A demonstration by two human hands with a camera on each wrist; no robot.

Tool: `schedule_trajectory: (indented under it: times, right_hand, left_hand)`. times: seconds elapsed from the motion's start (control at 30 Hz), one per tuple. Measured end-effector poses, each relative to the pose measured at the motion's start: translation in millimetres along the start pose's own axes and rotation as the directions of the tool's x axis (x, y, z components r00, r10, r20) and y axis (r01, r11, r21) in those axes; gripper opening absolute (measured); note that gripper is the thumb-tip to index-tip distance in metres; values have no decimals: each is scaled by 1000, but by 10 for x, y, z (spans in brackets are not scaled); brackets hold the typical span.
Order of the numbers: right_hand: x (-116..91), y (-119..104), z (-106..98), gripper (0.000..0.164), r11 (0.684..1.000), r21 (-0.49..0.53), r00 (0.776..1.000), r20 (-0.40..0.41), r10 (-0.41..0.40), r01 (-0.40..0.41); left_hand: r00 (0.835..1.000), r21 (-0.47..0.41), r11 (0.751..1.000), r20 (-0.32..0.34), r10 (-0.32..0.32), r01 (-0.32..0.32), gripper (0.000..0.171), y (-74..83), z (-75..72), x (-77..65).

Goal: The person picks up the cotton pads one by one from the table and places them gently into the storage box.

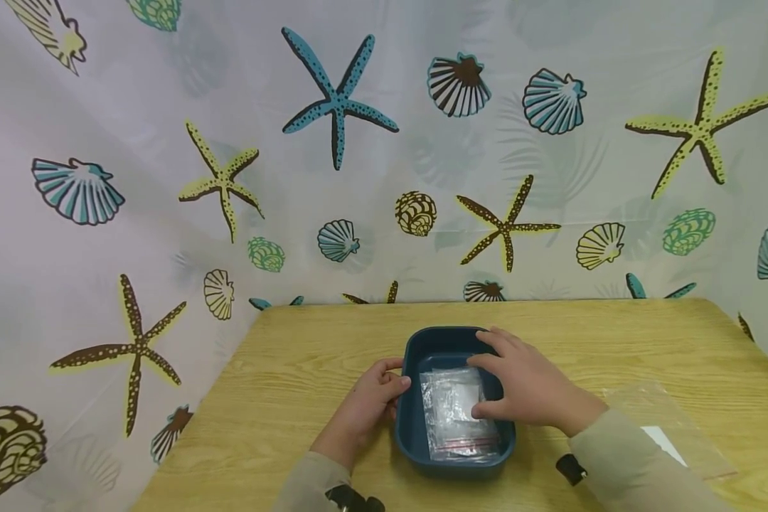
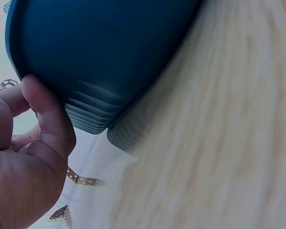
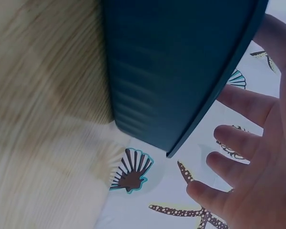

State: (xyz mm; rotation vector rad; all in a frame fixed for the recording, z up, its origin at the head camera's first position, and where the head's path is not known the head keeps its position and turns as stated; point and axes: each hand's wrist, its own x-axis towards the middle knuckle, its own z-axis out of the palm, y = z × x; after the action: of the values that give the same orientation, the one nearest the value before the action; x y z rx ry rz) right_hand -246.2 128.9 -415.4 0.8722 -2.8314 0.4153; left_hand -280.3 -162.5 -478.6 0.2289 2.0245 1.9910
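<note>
A dark blue plastic bin point(image 1: 413, 427) with rounded corners stands on the wooden table. Inside it lie several clear zip bags point(image 1: 451, 409) in a stack, with a white piece showing among them and reddish seal strips near the front. My left hand point(image 1: 374, 398) holds the bin's left wall, its thumb point(image 2: 40, 98) at the rim. Over the bin's right side my right hand point(image 1: 528, 380) hovers with fingers spread and nothing in its grasp. In the right wrist view, the right hand's fingers point(image 3: 238, 140) are apart beside the bin's wall point(image 3: 167, 71).
Right of the bin, partly behind my right sleeve point(image 1: 646, 455), a flat clear bag point(image 1: 685, 427) with a white piece in it lies on the table point(image 1: 307, 355). A curtain point(image 1: 371, 270) printed with shells and starfish hangs behind the table and along its sides.
</note>
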Motion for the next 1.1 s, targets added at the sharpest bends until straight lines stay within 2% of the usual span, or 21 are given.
schedule_trajectory:
  times: [0.27,0.47,0.77,1.1]
  right_hand:
    - [-109,135,-20,72,1000,-5,1000,13,28,-28]
    - [-231,278,-70,73,997,46,998,0,67,-67]
    - [-447,452,-170,68,995,84,998,-21,52,-50]
    - [-673,683,-261,70,992,103,997,20,69,-71]
  left_hand:
    - [1000,-7,1000,1,3,-3,47,3,4,0]
    - [1000,0,1000,3,2,-2,49,13,9,-2]
    - [1000,-3,1000,-7,-5,5,46,23,16,-4]
    - [1000,5,1000,2,-8,8,46,3,4,4]
